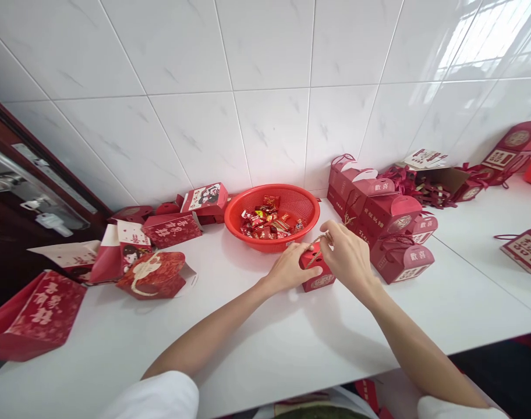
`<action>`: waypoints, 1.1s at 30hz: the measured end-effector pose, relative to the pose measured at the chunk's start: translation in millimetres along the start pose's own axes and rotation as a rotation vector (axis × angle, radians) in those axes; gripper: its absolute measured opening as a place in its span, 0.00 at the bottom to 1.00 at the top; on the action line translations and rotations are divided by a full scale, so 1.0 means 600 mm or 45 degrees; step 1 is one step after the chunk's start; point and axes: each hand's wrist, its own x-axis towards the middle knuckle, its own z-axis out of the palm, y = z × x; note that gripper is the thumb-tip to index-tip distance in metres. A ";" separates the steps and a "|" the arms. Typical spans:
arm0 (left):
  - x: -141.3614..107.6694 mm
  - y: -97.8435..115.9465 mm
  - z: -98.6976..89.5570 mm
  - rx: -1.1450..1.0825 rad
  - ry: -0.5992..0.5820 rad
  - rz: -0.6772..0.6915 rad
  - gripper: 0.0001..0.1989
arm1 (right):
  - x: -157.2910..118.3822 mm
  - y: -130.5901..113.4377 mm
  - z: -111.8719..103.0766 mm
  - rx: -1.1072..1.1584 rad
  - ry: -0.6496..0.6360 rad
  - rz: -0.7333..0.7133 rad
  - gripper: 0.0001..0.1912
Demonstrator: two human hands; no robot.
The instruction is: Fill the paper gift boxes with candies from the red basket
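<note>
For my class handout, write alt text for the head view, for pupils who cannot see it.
A person's left hand rests on a small red box on a white table while the right hand holds its twisted cord. Behind sits a red basket of wrapped sweets, with more red boxes to either side.

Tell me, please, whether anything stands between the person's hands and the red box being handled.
Nothing visible does: the left hand touches the red box directly, and the right hand holds the cord at its top. The red basket stands behind it.
</note>
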 end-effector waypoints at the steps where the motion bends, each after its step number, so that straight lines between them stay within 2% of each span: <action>1: 0.000 0.001 -0.002 -0.003 0.003 0.015 0.28 | 0.001 -0.002 -0.002 0.034 0.002 -0.017 0.09; 3: -0.003 0.006 -0.007 -0.058 -0.002 0.090 0.28 | 0.003 -0.004 -0.013 0.135 0.013 -0.049 0.08; 5: -0.010 0.013 -0.016 -0.198 -0.036 0.198 0.34 | 0.007 -0.002 -0.037 0.272 0.082 -0.067 0.07; 7: -0.019 0.023 -0.030 -0.392 -0.088 0.296 0.45 | 0.013 0.004 -0.075 0.404 0.239 -0.056 0.06; 9: -0.028 0.034 -0.049 -0.537 -0.125 0.352 0.50 | 0.022 0.015 -0.123 0.497 0.445 -0.022 0.04; 11: -0.033 0.043 -0.070 -0.564 -0.131 0.381 0.45 | 0.034 0.033 -0.173 0.547 0.718 0.014 0.04; 13: -0.033 0.045 -0.092 -0.510 -0.105 0.394 0.36 | 0.046 0.059 -0.220 0.518 1.014 -0.063 0.06; 15: -0.029 0.040 -0.113 -0.423 -0.082 0.401 0.27 | 0.058 0.090 -0.258 0.472 1.239 -0.121 0.07; 17: -0.025 0.031 -0.130 -0.334 -0.092 0.393 0.21 | 0.065 0.124 -0.285 0.394 1.297 -0.054 0.08; 19: -0.024 0.021 -0.144 -0.265 -0.135 0.371 0.18 | 0.069 0.156 -0.300 0.341 1.275 0.078 0.10; 22: -0.030 0.011 -0.158 -0.152 -0.255 0.340 0.17 | 0.069 0.201 -0.302 0.343 1.181 0.327 0.13; 26: -0.045 0.011 -0.171 -0.034 -0.395 0.306 0.16 | 0.067 0.259 -0.274 0.399 1.012 0.616 0.16; 29: -0.053 0.014 -0.177 0.001 -0.437 0.298 0.16 | 0.065 0.300 -0.236 0.464 0.883 0.686 0.16; 33: -0.064 0.018 -0.184 0.029 -0.435 0.273 0.15 | 0.065 0.340 -0.181 0.594 0.842 0.698 0.14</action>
